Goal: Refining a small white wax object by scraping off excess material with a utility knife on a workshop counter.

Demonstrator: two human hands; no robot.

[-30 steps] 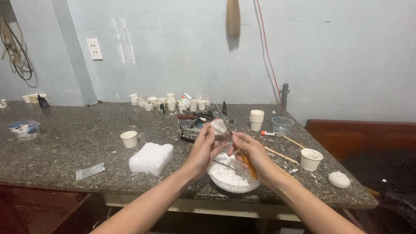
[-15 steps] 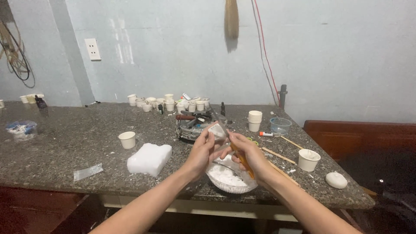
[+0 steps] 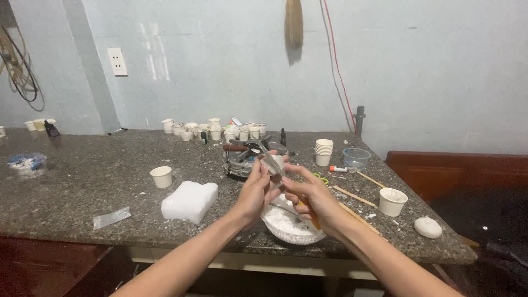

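Up close, near the front edge of the speckled stone surface (image 3: 82, 192), I see both hands raised together above a clear bowl (image 3: 290, 226) of white powder. My left hand (image 3: 254, 191) pinches a small pale cup-like piece (image 3: 271, 163) between thumb and fingers, tilted toward the other hand, seemingly so that anything falling off lands in the bowl beneath. My right hand (image 3: 314, 199) is closed around an orange-handled tool (image 3: 311, 213); a thin metal part runs up to the piece and appears to touch it, though I cannot tell just where. A metal spoon handle leans inside the bowl. Just left of the bowl, along the same front edge, lies a white foam-like block (image 3: 190, 200), and farther left a small clear plastic bag (image 3: 111, 218). One paper cup (image 3: 161, 176) stands alone toward the middle. Along the back edge by the wall, many small white cups (image 3: 212, 131) cluster, kept clear of the working spot. Toward the right edge sit a stack of cups (image 3: 324, 151), a clear blue-tinted tub (image 3: 356, 158), a filled cup (image 3: 393, 201) and a white dome-shaped cast (image 3: 427, 227).
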